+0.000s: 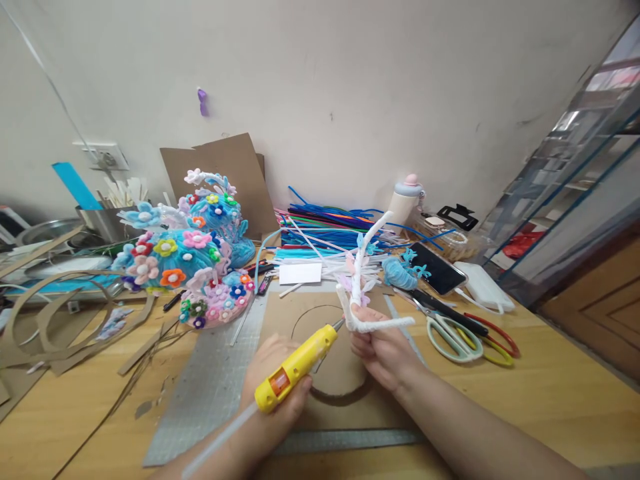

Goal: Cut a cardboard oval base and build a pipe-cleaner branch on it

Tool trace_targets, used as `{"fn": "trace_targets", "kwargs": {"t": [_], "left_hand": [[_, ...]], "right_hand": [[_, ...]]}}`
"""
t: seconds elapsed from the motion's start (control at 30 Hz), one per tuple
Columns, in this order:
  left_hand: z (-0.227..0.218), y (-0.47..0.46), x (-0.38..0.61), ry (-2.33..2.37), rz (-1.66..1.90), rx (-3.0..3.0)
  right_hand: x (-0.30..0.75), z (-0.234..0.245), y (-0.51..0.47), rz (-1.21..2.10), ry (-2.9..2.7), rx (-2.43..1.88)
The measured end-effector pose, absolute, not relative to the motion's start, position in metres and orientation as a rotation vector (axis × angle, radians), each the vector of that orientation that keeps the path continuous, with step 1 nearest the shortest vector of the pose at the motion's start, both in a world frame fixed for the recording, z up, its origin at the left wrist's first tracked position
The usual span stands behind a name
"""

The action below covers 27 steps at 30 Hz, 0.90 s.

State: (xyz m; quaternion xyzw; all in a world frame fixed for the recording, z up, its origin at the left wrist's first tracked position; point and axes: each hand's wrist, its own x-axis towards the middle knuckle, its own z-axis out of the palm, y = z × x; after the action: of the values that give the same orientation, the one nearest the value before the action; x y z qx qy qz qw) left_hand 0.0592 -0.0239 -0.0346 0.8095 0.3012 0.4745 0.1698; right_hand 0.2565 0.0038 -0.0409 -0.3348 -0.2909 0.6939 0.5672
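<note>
My left hand (273,377) is wrapped round a yellow hot glue gun (297,367), and a pale glue stick (220,443) sticks out of its rear. The gun's nozzle points up and right, close to the joint of a white fuzzy branched stem (370,326); I cannot tell if they touch. That stem is held by my right hand (385,350), its fingers closed near the fork. Pink, lilac and blue petal-like pieces show beside the upright branch. Below both hands lies a cardboard sheet (360,417) with a round outline or cut on it.
Flower-covered blue ornaments (175,260) stand at the left. Pipe cleaners (325,230) are piled at the back, near a bottle (404,203). A phone (435,267), scissors (453,339) and a white power bank (483,287) lie right. Cardboard rings (30,300) rest far left; a grey cutting mat (200,393) lies underneath.
</note>
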Motion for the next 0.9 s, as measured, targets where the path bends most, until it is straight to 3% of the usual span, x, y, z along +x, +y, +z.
{"fn": "trace_targets", "kwargs": {"t": [0.9], "left_hand": [[-0.035, -0.0239, 0.0654, 1.007, 1.395, 2.311]], "right_hand": [[0.2546, -0.0415, 0.0016, 1.638, -0.723, -0.808]]}}
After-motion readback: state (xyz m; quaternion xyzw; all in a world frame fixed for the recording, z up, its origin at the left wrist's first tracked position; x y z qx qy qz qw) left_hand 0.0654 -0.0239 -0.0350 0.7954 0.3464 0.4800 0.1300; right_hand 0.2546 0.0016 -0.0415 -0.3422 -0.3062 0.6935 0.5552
